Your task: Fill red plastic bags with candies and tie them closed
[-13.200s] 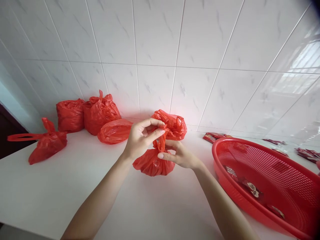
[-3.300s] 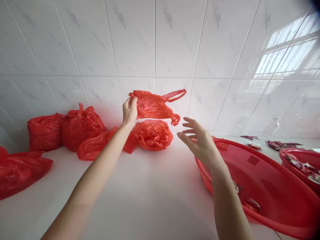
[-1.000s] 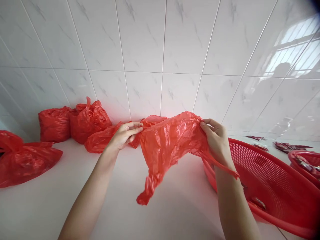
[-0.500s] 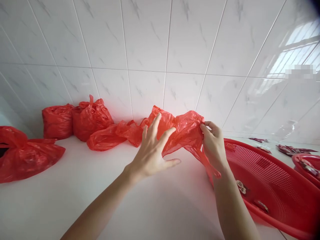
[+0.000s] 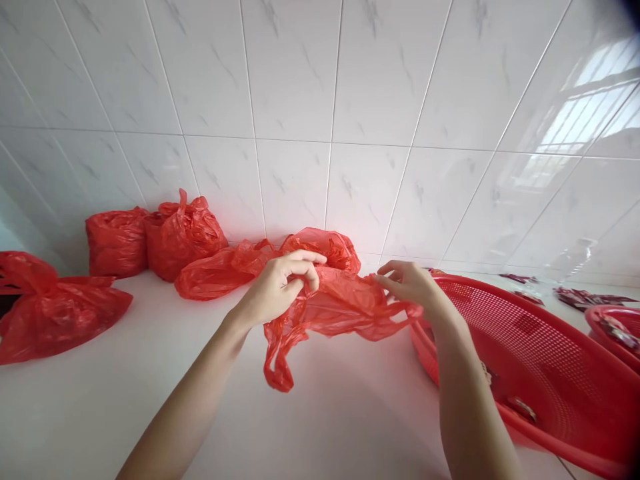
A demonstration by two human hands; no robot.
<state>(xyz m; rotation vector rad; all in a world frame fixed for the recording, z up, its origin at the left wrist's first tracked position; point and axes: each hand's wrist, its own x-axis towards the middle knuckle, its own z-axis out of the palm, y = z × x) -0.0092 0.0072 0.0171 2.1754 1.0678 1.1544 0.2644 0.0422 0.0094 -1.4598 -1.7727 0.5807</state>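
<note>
A thin red plastic bag (image 5: 345, 303) is stretched between my two hands above the white tabletop, one handle loop dangling at its left end. My left hand (image 5: 280, 283) pinches the bag's left upper edge, thumb and fingers closed on it. On the other side, my right hand (image 5: 407, 287) grips the right upper edge between thumb and fingertips. Behind the held bag, a crumpled red bag (image 5: 327, 243) lies against the wall. Beside it on the left, a flattened red bag (image 5: 213, 273) rests on the table.
Two filled red bags (image 5: 185, 237) stand by the tiled wall at the left. A knotted red bag (image 5: 65, 320) lies at the left edge. At the right is a large red perforated basket (image 5: 525, 327) with a few small packets inside. A smaller red basket (image 5: 607, 320) stands beyond it.
My left hand has gone from spread fingers to pinching the bag. The bag is lower and spread sideways, one handle now hanging on the left. My right hand has dropped slightly.
</note>
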